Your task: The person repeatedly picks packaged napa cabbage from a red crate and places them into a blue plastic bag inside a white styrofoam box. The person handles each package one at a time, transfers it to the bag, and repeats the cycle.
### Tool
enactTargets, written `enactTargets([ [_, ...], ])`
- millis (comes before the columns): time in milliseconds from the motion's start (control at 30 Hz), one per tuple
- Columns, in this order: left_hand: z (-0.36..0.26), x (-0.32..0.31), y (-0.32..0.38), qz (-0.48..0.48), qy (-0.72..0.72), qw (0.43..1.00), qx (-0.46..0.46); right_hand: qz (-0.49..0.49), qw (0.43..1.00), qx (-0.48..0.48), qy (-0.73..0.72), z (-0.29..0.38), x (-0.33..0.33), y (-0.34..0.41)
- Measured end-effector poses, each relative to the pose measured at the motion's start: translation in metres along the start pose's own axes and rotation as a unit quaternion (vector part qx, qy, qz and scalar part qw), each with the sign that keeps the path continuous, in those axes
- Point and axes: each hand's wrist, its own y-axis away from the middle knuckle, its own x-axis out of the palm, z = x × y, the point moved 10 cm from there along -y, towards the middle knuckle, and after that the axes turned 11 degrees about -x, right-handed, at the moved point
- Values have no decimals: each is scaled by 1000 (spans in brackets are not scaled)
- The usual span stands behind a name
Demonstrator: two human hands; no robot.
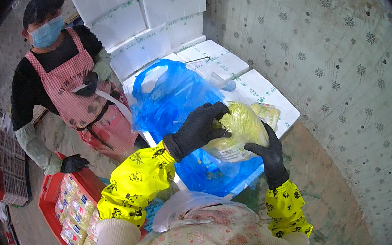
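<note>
Between my two black-gloved hands is a pale yellow-green leafy vegetable, perhaps napa cabbage, in a clear plastic bag (244, 128) with a printed label. My left hand (200, 132) grips its left side near the leafy end. On the other side, my right hand (269, 151) holds it with thumb and fingers spread around the bag. Beneath it a white foam box (234, 192) is lined with a blue plastic bag (193, 175), which bunches up at the far left. Another wrapped vegetable pack (269, 114) lies on a foam box just beyond my right hand.
Closed white foam boxes (218, 57) stand behind, with a metal hook (198, 59) on top; taller stacks (122, 7) rise at the back left. A co-worker (65, 80) in a pink apron stands left, one hand at a red crate (46, 210) of packed vegetables. A wall (320, 64) curves along the right.
</note>
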Motion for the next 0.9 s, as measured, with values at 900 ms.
enactTargets([
  [900,47,2,72,21,56,974,-217,-67,991,-43,-107,5,-35,-9],
])
